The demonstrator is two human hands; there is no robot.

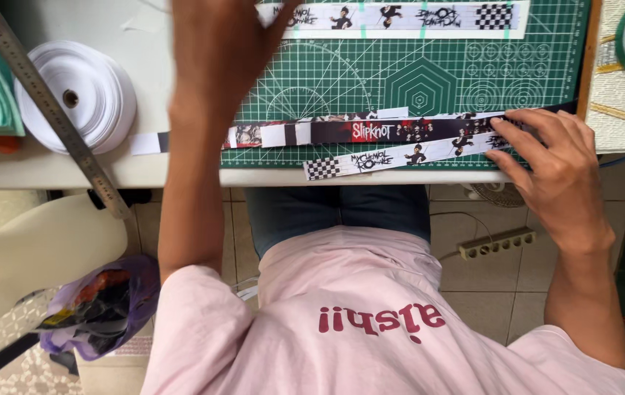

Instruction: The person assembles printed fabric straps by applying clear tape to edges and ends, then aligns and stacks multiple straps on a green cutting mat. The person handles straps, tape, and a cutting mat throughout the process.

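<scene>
Keep the right hand (554, 164) flat, with the fingertips (506, 128) spread and pressing down on the near printed strips (400, 143) at their right end. Judged from this pose, firm and even pressure is what stops the strips from sliding on the green cutting mat (415, 80). The hand is open, pinning the strips rather than gripping them.

The left hand (217, 44) is raised and blurred, reaching toward the far edge of the mat. Whether it is open or closed cannot be told, and its fingers seem to meet the left end of the far printed strip (400, 18).

The near strips run leftward from the right hand, passing under the left forearm. The far strip lies well beyond the right hand.

A steel ruler (49, 110) and a roll of white ribbon (78, 95) lie to the left of the left forearm.
</scene>
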